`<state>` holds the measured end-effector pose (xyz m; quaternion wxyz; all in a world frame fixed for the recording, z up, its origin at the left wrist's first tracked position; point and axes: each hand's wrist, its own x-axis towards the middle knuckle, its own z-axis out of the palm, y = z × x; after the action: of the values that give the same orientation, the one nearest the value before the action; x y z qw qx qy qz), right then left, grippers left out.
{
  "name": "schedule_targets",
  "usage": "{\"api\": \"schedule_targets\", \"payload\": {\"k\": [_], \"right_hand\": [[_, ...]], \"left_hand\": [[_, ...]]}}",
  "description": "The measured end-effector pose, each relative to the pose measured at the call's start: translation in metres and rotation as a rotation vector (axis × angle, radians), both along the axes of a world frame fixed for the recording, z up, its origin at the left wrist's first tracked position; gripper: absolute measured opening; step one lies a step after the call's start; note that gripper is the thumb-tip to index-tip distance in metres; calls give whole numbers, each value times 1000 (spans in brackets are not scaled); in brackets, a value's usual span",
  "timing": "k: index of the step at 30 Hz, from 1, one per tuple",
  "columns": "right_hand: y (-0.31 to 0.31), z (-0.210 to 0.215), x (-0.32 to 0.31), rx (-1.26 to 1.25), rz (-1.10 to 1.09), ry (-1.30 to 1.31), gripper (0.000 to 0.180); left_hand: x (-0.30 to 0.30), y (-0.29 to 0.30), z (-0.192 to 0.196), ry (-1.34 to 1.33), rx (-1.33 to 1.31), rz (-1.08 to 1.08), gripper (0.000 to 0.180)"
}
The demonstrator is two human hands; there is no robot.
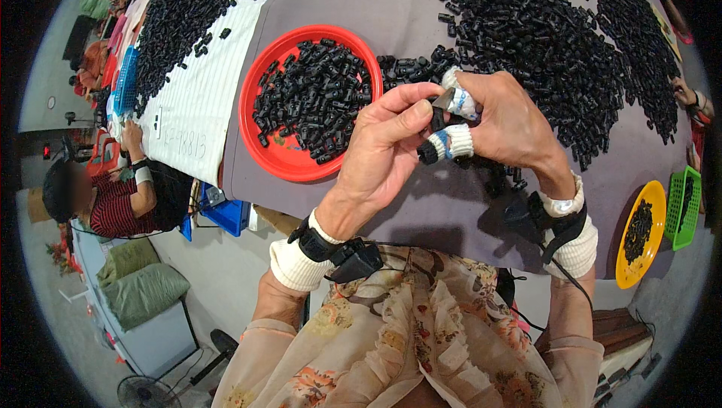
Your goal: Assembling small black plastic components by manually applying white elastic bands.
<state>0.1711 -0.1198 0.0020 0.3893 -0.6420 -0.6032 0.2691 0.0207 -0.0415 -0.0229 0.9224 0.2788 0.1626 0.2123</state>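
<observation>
My left hand (380, 141) pinches a small black plastic part (438, 118) between thumb and forefinger, in front of my chest above the grey cloth. My right hand (508, 111) meets it there with its fingers curled, wearing white knitted finger covers (453, 141) with blue marks. Between the fingers of my right hand shows a small flat greyish piece, like a blade (442, 99); its lower end is hidden. Just left of my hands stands a red round tray (250, 118) holding many black plastic parts (312, 100).
A large heap of black parts (519, 39) covers the table's far right. More black parts (177, 24) lie on a white sheet (192, 111) at the left, where a co-worker (124, 194) sits. A yellow plate (623, 269) and green basket (690, 216) stand at right.
</observation>
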Motion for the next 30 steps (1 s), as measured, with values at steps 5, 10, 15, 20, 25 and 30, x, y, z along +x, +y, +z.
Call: {"api": "schedule_targets", "payload": {"k": [5,10,15,20,25,30], "right_hand": [[2,2,0,-19,29,36,35],[1,-4,0,-40,20,-14,36],[1,-7,-2,-28,13,26,37],[1,-7,-1,-34,8,21,37],[-1,-6,-3,-54,2,79,37],[-2,-8,-2,-22,29,90,32]], "left_hand": [[-1,0,0,-6,15,-6,21],[1,-1,-2,26,13,8,20],[2,0,-2,46,43,19,20],[3,-1,2,64,86,28,20],[2,-1,2,98,131,52,20],[1,-1,1,88,122,18,19]]}}
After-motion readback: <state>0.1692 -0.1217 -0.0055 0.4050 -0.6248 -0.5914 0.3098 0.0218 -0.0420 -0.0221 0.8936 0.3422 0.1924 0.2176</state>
